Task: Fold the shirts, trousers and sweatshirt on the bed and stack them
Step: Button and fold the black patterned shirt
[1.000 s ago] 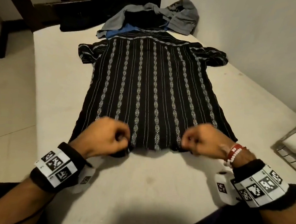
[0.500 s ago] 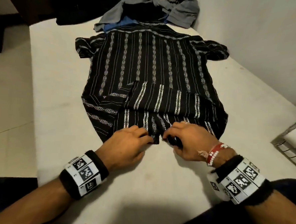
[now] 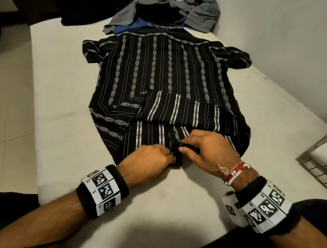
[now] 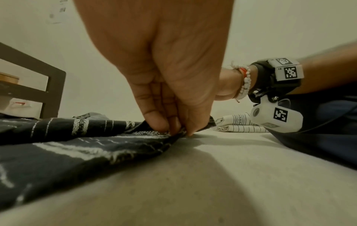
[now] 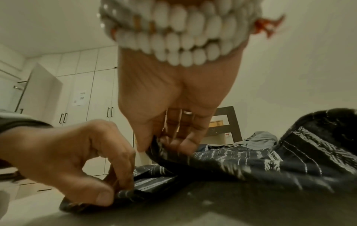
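White bed (image 3: 67, 121) is carrying a striped black shirt (image 3: 161, 75); near its front edge, left hand (image 3: 147, 159) and right hand (image 3: 209, 149) fingers are pinching the bunched hem.

Black shirt (image 3: 161, 75): matt woven cloth, white patterned stripes slightly raised. Bed (image 3: 65, 91) cover: matt cream cloth, smooth. Grey garment (image 3: 200, 13) beyond: soft matt cloth. Bracelet (image 3: 234, 174): glossy white beads, red thread. Wristbands (image 3: 105, 189): black matt fabric, white smooth plastic tags.
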